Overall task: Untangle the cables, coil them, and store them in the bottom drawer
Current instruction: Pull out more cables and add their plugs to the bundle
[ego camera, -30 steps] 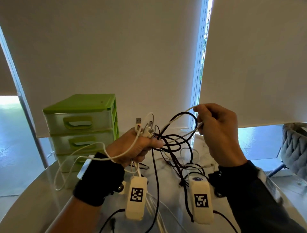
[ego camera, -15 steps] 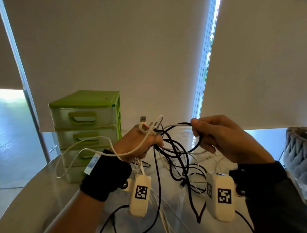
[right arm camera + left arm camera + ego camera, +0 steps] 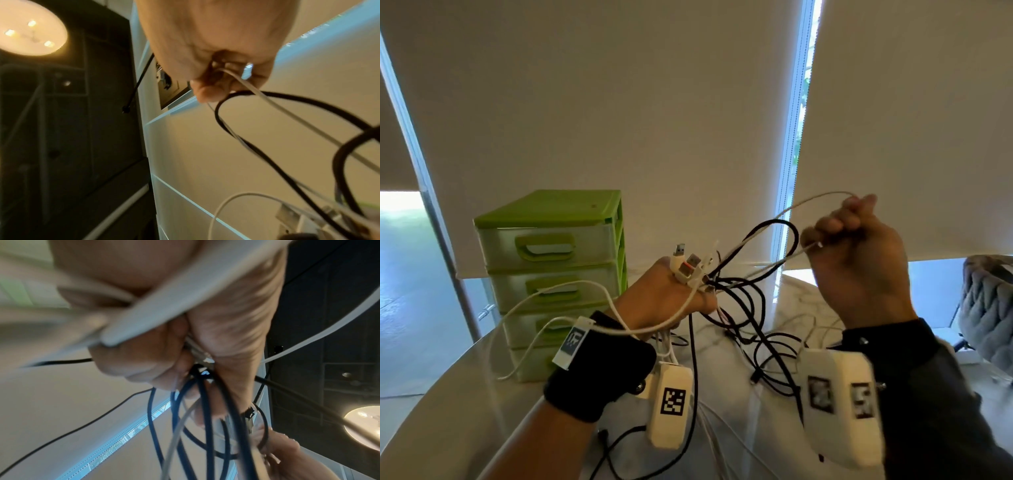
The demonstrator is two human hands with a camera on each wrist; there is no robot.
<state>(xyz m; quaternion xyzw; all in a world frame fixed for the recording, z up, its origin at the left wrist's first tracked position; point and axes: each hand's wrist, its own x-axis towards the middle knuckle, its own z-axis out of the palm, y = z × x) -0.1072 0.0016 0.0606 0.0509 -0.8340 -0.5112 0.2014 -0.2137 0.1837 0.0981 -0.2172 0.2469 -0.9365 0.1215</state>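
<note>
A: White and black cables (image 3: 739,298) form one tangle held above the table (image 3: 448,411), between the two hands. Report the left hand.

B: Left hand (image 3: 664,298) is closed around a bundle of cable ends. Several plugs (image 3: 688,267) stand up out of the top of the fist, one with a bare metal tip. In the left wrist view the fingers (image 3: 144,356) are curled tight on white and dark strands, which run out away from the fist.

A: Right hand?

B: Right hand (image 3: 859,260) is raised higher than the left, fingers curled into a fist around a thin white cable (image 3: 818,198). That cable arcs out of the fist and runs down to the left hand. In the right wrist view the white strand (image 3: 246,84) leaves between the fingers, and a black loop (image 3: 226,100) lies against the fingertip. Whether the hand also grips that black loop cannot be determined.

A: Position of the remaining cable?

B: Black loops hang from the tangle down to the table. More white and black lengths lie loose on the table surface under both wrists. One white loop trails over the left wrist toward the drawers.

A: Drawer unit?

B: Green drawer unit (image 3: 558,274) stands on the table, left of the left hand, apart from it. All visible drawers are closed. The bottom drawer (image 3: 530,363) is partly hidden behind the left wrist.
</note>
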